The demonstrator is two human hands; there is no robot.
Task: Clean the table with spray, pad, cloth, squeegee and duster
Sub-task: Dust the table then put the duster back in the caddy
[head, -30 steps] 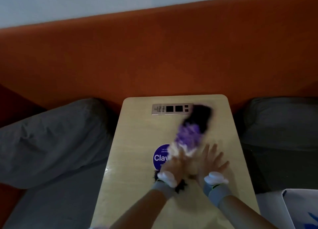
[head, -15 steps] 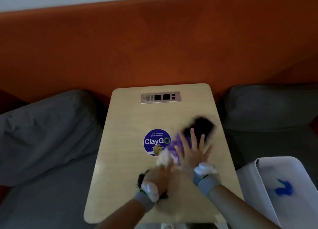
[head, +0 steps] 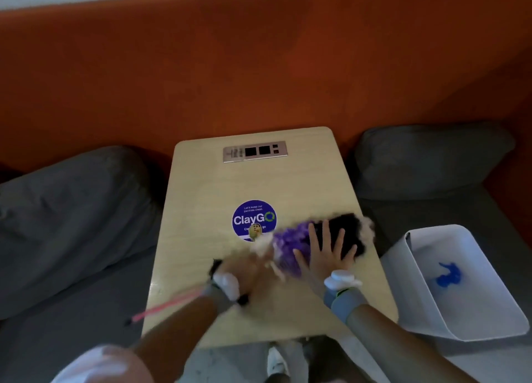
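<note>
Gripping noted at the left hand [head: 250, 270]: it is closed round the near end of the duster [head: 288, 243], though blur hides the fingers. The pink handle [head: 167, 309] is seen trailing back past that wrist, on the near left of the sticker [head: 254, 220].

The right hand [head: 325, 256] is laid flat on the fluffy head with fingers spread and straight. Nothing is clasped by it; the head is pressed down onto the table [head: 201, 210].

The purple and black head is found just right of the sticker, its white fringe touching the sticker's near edge.

Change: a second ago the head was pointed beyond the sticker, up by the socket panel [head: 254, 151]. It has since been drawn back and swung rightward. Half a second ago the right hand was already spread on it.

Reading: the dusting step is judged to be under way, with the far right part of the top covered. The strip left of the sticker is presumed still to be done.

Well right of the sticker, off the table, a white tub [head: 489, 322] is seen holding a small blue item [head: 447, 274], unidentified.
</note>
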